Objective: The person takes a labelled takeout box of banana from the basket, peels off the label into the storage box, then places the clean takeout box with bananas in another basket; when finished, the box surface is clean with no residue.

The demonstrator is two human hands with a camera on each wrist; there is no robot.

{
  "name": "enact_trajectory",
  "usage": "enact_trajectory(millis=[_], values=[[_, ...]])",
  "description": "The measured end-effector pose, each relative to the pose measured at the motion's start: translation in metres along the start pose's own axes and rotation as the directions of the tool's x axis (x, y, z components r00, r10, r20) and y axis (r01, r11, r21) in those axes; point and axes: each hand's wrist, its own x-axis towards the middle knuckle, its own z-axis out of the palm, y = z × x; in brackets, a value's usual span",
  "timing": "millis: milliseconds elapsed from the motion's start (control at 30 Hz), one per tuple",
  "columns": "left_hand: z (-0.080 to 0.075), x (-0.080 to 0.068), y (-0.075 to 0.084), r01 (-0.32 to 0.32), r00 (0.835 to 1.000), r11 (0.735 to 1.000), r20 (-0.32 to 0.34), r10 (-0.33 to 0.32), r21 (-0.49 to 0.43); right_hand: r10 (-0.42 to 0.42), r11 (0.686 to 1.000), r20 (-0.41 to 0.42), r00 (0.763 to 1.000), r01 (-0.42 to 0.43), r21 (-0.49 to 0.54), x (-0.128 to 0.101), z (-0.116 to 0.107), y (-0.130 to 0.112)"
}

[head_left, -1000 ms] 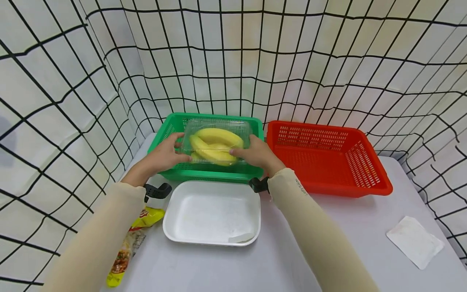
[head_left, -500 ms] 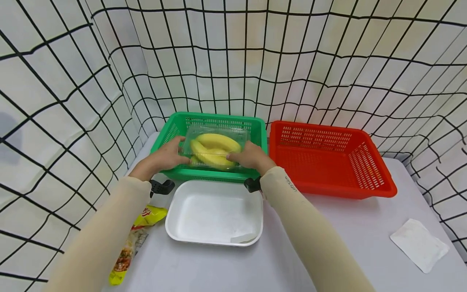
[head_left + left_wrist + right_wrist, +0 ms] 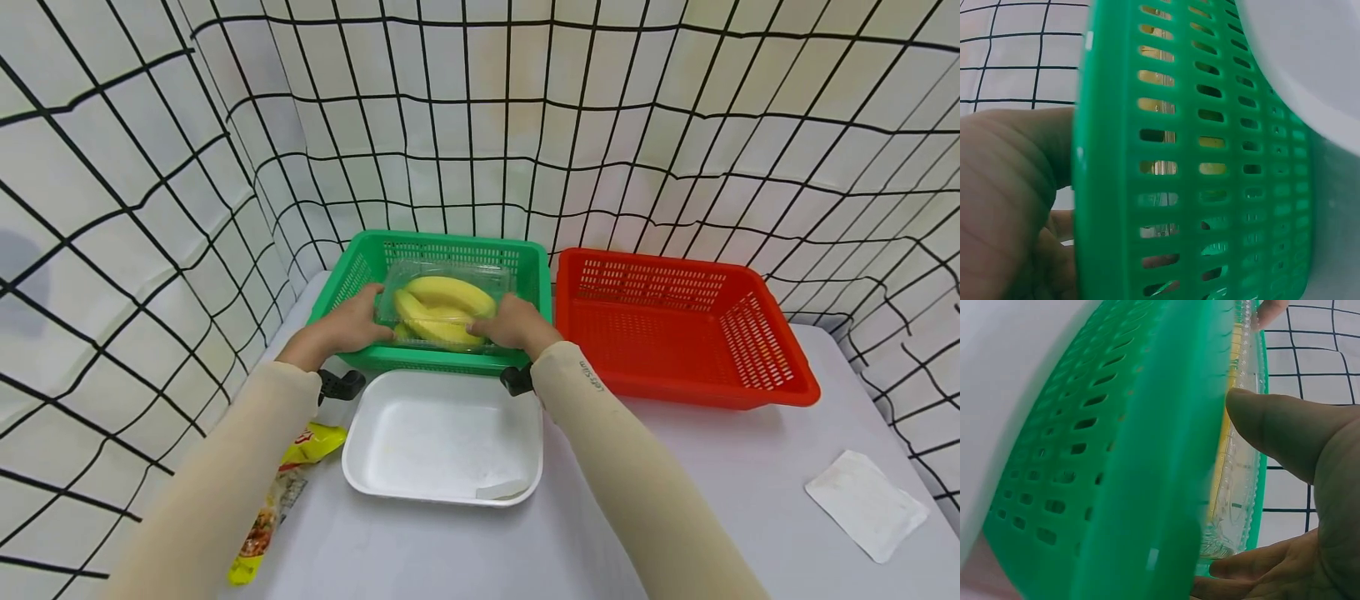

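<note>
A clear plastic clamshell box (image 3: pixel 486 275) with yellow bananas (image 3: pixel 450 293) in it sits inside the green basket (image 3: pixel 420 360). My left hand (image 3: pixel 347 325) grips the box's left end, thumb at its front corner. At the opposite end my right hand (image 3: pixel 517 323) holds it, thumb on the front and fingers along the side. In the right wrist view, the thumb (image 3: pixel 1272 425) lies against the box's edge, above the basket rim. The basket wall (image 3: pixel 1110 187) hides most of the box in the left wrist view.
A red basket (image 3: pixel 645 342) stands right of the green one. In front is a white tray (image 3: pixel 446 433) with a small whitish strip in it. A yellow food packet (image 3: pixel 258 529) lies at left, a white packet (image 3: pixel 866 504) at right. Black wire mesh (image 3: pixel 510 100) encloses the table.
Both hands have lowered the box of bananas a little deeper into the green basket. The head view has shifted slightly; the baskets and tray stay in place.
</note>
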Motion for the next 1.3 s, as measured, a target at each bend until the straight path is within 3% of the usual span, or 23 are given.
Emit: enact_trajectory(millis=[700,1300], values=[[0.0003,0.0011,0.0023,0.008,1.000,0.997,0.018,-0.009,0.073,0.020,1.000,-0.041,0.999,-0.019,0.020,0.0005,0.0045,-0.0004],[0.0002,-0.0010,0.0056,0.007,1.000,0.994,-0.012,-0.006,0.110,0.001,1.000,-0.062,0.998,-0.003,-0.019,-0.0026,0.0042,-0.0007]])
